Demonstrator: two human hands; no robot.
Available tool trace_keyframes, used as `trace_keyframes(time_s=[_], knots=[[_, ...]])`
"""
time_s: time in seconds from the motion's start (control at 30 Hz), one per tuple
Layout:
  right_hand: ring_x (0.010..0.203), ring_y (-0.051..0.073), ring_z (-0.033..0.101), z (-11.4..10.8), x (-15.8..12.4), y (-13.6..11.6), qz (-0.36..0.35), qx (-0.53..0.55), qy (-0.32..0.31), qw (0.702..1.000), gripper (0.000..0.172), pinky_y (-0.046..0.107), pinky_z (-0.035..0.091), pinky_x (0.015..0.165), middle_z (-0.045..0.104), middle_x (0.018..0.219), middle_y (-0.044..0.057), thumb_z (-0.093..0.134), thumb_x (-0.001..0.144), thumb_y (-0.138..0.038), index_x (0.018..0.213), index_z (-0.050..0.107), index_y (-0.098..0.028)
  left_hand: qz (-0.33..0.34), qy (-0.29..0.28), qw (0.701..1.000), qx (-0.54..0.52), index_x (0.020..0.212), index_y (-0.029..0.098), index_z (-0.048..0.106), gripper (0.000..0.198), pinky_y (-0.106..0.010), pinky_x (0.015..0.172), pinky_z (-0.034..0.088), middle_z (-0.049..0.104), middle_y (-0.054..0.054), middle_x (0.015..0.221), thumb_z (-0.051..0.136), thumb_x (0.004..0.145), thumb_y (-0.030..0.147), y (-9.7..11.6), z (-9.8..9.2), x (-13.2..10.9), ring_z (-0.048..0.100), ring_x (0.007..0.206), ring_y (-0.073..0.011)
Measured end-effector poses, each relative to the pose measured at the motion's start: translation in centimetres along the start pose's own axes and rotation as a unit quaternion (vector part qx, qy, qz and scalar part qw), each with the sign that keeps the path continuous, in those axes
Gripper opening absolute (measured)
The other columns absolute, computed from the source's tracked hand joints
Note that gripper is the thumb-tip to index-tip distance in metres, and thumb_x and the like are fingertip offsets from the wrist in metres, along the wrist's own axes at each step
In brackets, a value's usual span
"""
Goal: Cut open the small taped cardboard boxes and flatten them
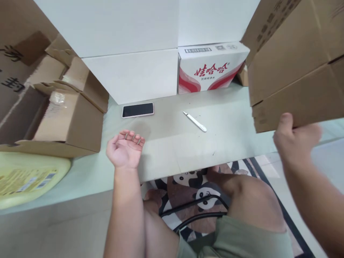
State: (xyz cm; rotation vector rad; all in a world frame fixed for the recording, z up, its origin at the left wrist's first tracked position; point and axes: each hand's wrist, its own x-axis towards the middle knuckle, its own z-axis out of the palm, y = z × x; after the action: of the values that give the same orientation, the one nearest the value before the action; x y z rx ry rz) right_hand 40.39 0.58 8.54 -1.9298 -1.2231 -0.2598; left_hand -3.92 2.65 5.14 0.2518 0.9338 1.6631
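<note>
My left hand (126, 148) rests palm up over the near left part of the table, fingers loosely bent and apart. No held object shows in it; narrow greenish marks or gaps show at the fingers. Just beyond lies a phone (138, 110) with a dark screen and a pale pink edge. To the right, a slim white craft knife (195, 122) lies slantwise on the table. At the right, my right hand (294, 138) grips the lower edge of a brown cardboard box (292, 82), thumb on its near face. The other fingers are partly hidden behind the cardboard.
White panels or boxes (129, 77) stand along the back of the table (172, 143). Beside them is a white and red carton (212, 70). Opened cardboard boxes (83, 118) and a yellow bottle (32, 179) occupy the left. Below the front edge are my legs and a black metal frame (199, 216).
</note>
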Motion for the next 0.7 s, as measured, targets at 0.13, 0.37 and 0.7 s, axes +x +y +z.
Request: trace_keyframes(time_s=[0.13, 0.37, 0.7], knots=[[0.096, 0.038, 0.065, -0.1, 7.8, 1.1, -0.113, -0.008, -0.015, 0.993, 0.031, 0.057, 0.050, 0.086, 0.062, 0.079, 0.009, 0.070, 0.079, -0.042, 0.104, 0.061, -0.026, 0.002, -0.005, 1.000, -0.023, 0.072, 0.020, 0.061, 0.020, -0.031, 0.058, 0.054, 0.058, 0.000, 0.065, 0.057, 0.065, 0.038, 0.8, -0.2, -0.2, 0.057, 0.056, -0.0139], [0.084, 0.030, 0.071, 5.1, 2.7, -9.1, -0.188, 0.045, -0.269, 0.943, 0.053, 0.048, 0.060, 0.071, 0.067, 0.102, 0.014, 0.067, 0.079, -0.034, 0.130, 0.057, -0.022, 0.029, -0.029, 0.993, -0.109, 0.070, 0.019, 0.059, 0.018, -0.028, 0.057, 0.051, 0.052, 0.002, 0.063, 0.060, 0.066, 0.036, 3.0, -1.5, -1.4, 0.052, 0.054, -0.0115], [0.085, 0.018, 0.071, 12.2, -16.9, -37.3, -0.470, 0.231, -0.458, 0.719, 0.048, 0.040, 0.059, 0.084, 0.055, 0.143, 0.012, 0.057, 0.085, -0.024, 0.133, 0.055, -0.022, 0.172, 0.059, 0.964, -0.193, 0.057, 0.019, 0.040, 0.022, -0.022, 0.052, 0.036, 0.032, 0.004, 0.054, 0.050, 0.075, 0.026, 6.3, -5.3, -2.6, 0.036, 0.047, -0.0081]])
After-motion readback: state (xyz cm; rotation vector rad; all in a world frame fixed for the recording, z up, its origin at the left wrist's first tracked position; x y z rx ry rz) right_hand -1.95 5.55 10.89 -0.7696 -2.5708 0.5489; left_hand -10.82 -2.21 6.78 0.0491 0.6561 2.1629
